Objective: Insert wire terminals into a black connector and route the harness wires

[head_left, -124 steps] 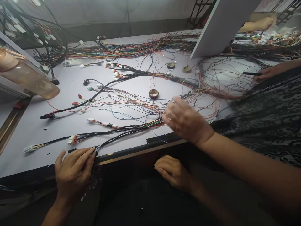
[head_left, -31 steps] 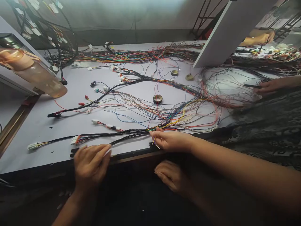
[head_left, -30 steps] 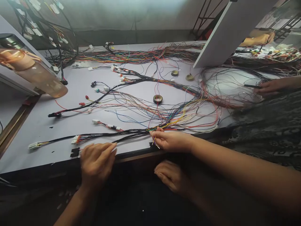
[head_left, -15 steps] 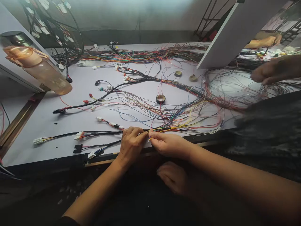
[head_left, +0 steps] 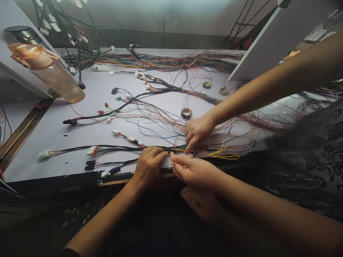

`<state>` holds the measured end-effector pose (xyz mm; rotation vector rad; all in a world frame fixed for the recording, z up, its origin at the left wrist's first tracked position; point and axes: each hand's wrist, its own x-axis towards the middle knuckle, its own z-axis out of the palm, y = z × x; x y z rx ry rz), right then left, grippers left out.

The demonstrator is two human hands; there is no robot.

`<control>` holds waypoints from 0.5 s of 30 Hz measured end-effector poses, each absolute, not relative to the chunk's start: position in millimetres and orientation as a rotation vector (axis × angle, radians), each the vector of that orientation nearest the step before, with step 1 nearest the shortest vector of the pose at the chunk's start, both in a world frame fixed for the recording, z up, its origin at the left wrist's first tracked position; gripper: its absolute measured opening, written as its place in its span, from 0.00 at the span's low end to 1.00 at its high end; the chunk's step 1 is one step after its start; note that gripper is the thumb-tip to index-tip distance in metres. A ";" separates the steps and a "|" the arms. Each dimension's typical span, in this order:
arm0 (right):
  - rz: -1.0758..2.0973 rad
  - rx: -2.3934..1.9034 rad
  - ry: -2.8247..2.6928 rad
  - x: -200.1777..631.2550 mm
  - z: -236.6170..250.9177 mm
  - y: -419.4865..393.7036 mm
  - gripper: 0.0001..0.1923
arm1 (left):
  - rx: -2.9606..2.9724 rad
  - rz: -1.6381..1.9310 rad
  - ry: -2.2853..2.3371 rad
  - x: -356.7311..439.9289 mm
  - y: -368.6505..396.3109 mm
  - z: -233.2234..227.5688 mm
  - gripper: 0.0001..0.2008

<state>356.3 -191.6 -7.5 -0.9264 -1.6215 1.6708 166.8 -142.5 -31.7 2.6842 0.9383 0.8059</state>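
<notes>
My left hand [head_left: 150,164] is closed on a black-taped wire harness [head_left: 125,148] at the table's front edge. Low in the shadow below the table is my right hand [head_left: 197,201], its fingers dim and loosely curled; whether they hold anything is unclear. Right beside my left fingertips, a co-worker's hand [head_left: 191,169] pinches thin wire ends, one of them yellow. The co-worker's other hand [head_left: 198,132] is over the wires, close to a short dark rod-like thing [head_left: 194,152]. Yellow wires [head_left: 223,151] fan out rightward. White connectors [head_left: 92,150] end the harness branches on the left.
A dark tape roll [head_left: 186,113] lies mid-table, with smaller rolls [head_left: 206,85] behind it. Another harness [head_left: 171,88] and a long wire bundle [head_left: 155,62] stretch across the back. A bottle [head_left: 50,71] stands at left. Patterned clothing [head_left: 305,157] fills the right side.
One co-worker's hand has come from the upper right to the wires near my left hand. The yellow wires have shifted toward the front edge. My left hand keeps its hold.
</notes>
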 end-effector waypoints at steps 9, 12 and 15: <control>1.499 0.010 2.308 332.5 6.4 -186.2 0.18 | 2.561 0.923 0.933 166.7 -144.0 -35.0 0.11; 1.181 0.274 2.607 327.8 3.4 -182.1 0.20 | 2.517 0.952 0.955 166.5 -143.4 -34.8 0.14; 1.211 0.339 2.658 326.5 0.9 -185.0 0.22 | 2.501 0.930 0.949 164.9 -142.4 -36.2 0.14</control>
